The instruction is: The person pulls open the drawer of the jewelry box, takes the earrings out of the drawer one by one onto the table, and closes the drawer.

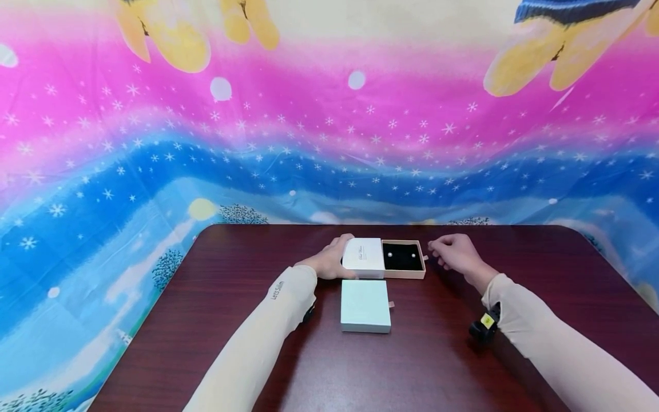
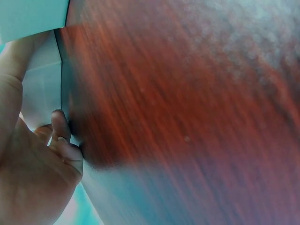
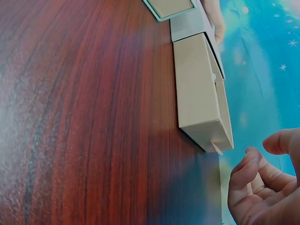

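Observation:
A white jewellery box sleeve [image 1: 362,256] with printed lettering lies toward the back of the table. My left hand [image 1: 329,260] grips it from the left, thumb along the near side and fingers at the far side. Out of its right end sticks a beige drawer [image 1: 404,275], pulled well open. Inside, a black pad [image 1: 401,263] carries two small round white studs, one of them a stud [image 1: 389,254] on the left. Just right of the drawer's ribbon tab [image 3: 216,148] is my right hand [image 1: 458,254], fingers loosely curled, thumb apart from the fingertips, holding nothing.
A closed mint-green box [image 1: 365,306] with a small ribbon tab [image 1: 392,305] lies directly in front of the white one. Both sit on a dark red-brown wooden table [image 1: 231,355]. Behind the table hangs a patterned cloth [image 1: 329,131].

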Tool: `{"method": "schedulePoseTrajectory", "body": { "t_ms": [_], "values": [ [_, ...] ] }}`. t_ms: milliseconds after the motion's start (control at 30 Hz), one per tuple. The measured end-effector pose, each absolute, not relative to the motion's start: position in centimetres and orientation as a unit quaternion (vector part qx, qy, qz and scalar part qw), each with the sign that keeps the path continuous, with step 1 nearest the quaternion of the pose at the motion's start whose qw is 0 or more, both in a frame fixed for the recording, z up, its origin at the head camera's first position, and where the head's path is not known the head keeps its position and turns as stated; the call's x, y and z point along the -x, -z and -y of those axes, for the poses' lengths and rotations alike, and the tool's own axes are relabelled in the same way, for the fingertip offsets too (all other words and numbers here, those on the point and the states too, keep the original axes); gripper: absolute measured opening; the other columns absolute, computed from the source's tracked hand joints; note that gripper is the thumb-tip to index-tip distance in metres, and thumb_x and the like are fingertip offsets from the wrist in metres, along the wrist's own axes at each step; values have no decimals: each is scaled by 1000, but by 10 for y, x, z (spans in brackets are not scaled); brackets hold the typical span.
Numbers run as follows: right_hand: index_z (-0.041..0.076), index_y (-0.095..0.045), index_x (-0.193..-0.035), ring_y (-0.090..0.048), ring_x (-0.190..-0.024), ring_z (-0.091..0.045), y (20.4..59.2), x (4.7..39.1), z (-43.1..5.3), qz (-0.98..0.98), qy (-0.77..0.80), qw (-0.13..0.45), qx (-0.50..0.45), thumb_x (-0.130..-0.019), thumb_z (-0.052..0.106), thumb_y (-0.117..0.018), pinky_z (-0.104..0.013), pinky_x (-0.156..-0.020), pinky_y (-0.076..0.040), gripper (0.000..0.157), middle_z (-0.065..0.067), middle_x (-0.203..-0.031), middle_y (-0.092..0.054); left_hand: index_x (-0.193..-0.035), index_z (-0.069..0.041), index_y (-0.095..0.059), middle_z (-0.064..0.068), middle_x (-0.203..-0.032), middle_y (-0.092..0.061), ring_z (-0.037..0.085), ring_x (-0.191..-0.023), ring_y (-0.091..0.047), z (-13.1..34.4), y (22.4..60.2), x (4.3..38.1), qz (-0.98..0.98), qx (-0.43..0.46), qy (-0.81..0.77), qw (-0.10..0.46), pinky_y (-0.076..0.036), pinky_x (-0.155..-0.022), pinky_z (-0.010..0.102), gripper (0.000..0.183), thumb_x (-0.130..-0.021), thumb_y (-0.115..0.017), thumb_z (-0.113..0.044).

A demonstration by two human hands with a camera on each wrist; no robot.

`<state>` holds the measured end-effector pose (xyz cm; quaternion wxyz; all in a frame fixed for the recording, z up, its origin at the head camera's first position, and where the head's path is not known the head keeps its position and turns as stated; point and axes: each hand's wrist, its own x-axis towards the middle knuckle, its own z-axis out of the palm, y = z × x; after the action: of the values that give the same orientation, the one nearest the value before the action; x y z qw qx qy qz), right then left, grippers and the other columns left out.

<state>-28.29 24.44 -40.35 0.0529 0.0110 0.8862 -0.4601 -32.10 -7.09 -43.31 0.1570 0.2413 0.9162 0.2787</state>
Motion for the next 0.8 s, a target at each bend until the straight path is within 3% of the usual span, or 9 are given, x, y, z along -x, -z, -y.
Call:
{"method": "schedulePoseTrajectory", "body": {
  "t_ms": [300,567,800],
  "values": [
    [-8,-65,-107,-53,-58,-6,400,283,-239,-890,454,48,-8,-98,22,-50,-26,-56,-49,36,-2,-76,-66,-151,-18,-15,6,-141,-38,21,-122,-42,71,434,323,-919,-233,-273,162,-35,-107,42,98,-78,-79,-36],
    [-7,-66,-109,-54,-61,-9,400,281,-233,-898,437,45,7,-97,21,-51,-28,-55,-48,34,-16,-89,-70,-151,-19,-14,6,-141,-38,20,-122,-42,70,437,326,-918,-238,-271,162,-35,-107,41,98,-79,-79,-36],
    [-5,-67,-111,-56,-64,-13,402,282,-230,-903,428,51,12,-97,20,-50,-29,-57,-49,34,-19,-93,-70,-152,-18,-13,6,-143,-36,20,-123,-40,70,436,324,-919,-234,-269,169,-35,-107,42,99,-80,-78,-35]
  ]
}}
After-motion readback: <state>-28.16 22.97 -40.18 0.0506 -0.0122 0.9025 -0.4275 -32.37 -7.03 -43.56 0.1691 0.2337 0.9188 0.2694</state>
